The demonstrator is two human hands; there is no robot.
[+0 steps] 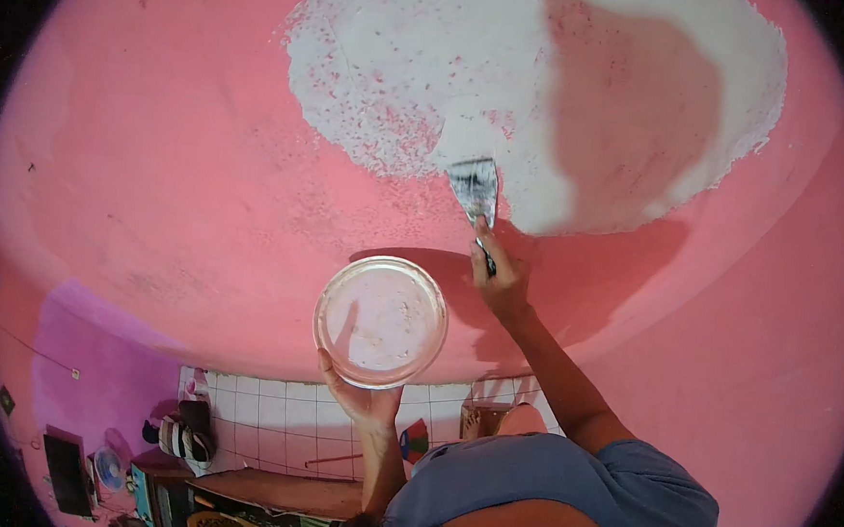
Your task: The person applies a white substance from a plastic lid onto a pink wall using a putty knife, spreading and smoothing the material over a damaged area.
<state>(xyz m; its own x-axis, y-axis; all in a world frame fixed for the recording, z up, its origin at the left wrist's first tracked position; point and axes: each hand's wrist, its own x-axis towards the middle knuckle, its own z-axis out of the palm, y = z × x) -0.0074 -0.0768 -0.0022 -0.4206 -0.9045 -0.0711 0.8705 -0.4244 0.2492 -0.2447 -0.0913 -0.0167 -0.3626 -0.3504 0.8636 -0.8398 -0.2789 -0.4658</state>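
Observation:
My right hand (pixel 499 273) grips a metal putty knife (pixel 472 180), its wide blade at the lower edge of a rough white patch (pixel 396 59) on the pink wall (pixel 175 200). The patch has speckles of pink showing through, and my shadow falls across its right part. Below and left of the knife, my left hand (pixel 365 400) holds up a round, shallow pale lid or dish (pixel 380 319) from underneath, with small smears and bits on its face.
At the bottom are a tiled floor (pixel 263 408), a brown cabinet (pixel 263 490), bundled bags or cloths (pixel 184 437), a small fan (pixel 110 469) and a dark screen (pixel 71 474) by a purple wall section (pixel 97 369). A pink side wall (pixel 743 380) stands at right.

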